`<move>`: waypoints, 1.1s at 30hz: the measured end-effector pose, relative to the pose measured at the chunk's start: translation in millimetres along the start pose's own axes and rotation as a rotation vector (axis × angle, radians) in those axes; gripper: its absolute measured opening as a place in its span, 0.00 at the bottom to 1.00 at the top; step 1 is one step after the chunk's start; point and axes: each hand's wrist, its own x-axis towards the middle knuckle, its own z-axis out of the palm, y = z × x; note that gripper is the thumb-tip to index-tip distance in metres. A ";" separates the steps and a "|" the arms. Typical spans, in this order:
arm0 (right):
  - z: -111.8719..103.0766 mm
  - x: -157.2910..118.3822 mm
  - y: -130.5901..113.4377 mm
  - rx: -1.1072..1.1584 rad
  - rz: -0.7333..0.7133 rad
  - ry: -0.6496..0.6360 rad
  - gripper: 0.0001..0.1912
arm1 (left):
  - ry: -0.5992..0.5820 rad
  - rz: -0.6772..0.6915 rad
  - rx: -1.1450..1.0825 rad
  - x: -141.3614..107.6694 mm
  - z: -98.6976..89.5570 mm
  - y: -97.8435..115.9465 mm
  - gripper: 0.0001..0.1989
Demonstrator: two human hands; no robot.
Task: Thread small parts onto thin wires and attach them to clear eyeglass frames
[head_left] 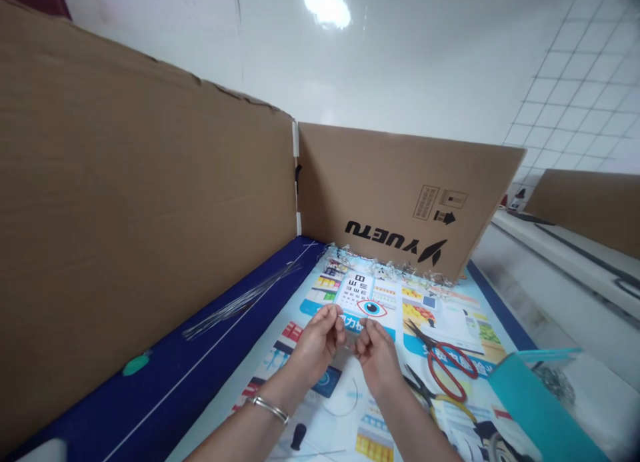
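My left hand (pixel 320 337), with a metal bangle (pixel 270 410) at the wrist, is closed in a pinch over a printed sheet (pixel 280 375). Close beside it, my right hand (pixel 376 352) is pinched too, fingertips facing the left ones. A thin wire (pixel 357 397) curves in a loop below both hands and seems to run up into the fingers; the pinched part is too fine to make out. Right of my right hand lie red-handled scissors (pixel 445 362), partly open, and a yellow-handled pair (pixel 443 399) partly hidden by my forearm.
Straight wires (pixel 240 303) lie bundled on the blue cloth (pixel 200 362) at left. Tall cardboard panels (pixel 150 202) wall the left and back (pixel 380 189). Small wire pieces (pixel 385 267) line the back edge. A teal box (pixel 543 402) holding wire stands at right. A dark-handled tool (pixel 299 437) lies in front.
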 end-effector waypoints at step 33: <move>-3.1 -4.4 -5.6 -0.618 -0.253 -0.089 0.14 | -0.117 -0.074 0.581 6.0 -15.7 14.6 0.13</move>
